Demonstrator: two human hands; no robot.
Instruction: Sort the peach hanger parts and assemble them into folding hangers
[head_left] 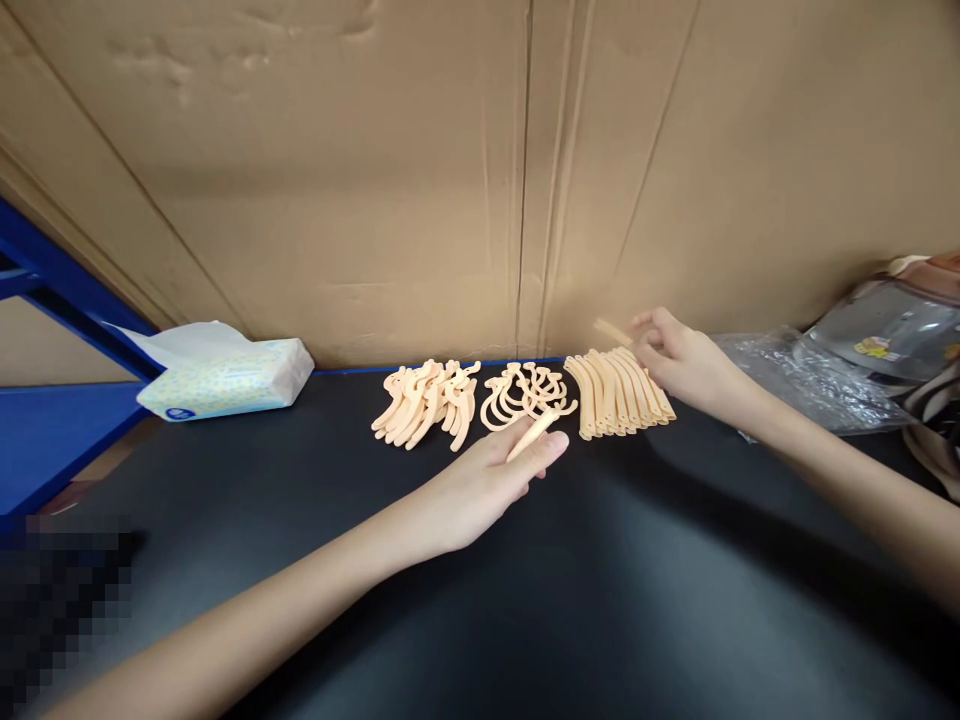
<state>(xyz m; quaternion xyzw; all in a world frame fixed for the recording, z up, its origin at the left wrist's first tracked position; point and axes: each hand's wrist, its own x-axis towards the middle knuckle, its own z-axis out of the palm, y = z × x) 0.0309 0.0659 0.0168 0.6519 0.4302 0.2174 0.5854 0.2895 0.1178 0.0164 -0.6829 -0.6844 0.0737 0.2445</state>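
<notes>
In my left hand (487, 485) is a slim cream plastic piece (534, 434), pinched between thumb and fingers near the middle of the black table. My right hand (667, 350) holds a thin cream strip (613, 332), blurred, above the right end of a row of long curved cream pieces (619, 395). Left of that row lie thin hooked cream pieces (521, 392), just beyond my left hand. Farther left is a pile of wider curved cream pieces (426, 400).
A tissue pack (229, 380) lies at the back left beside a blue metal frame (82, 310). Clear plastic wrapping (795, 375) and a transparent container (885, 320) stand at the right. Cardboard (337, 180) rises behind the black table (600, 600).
</notes>
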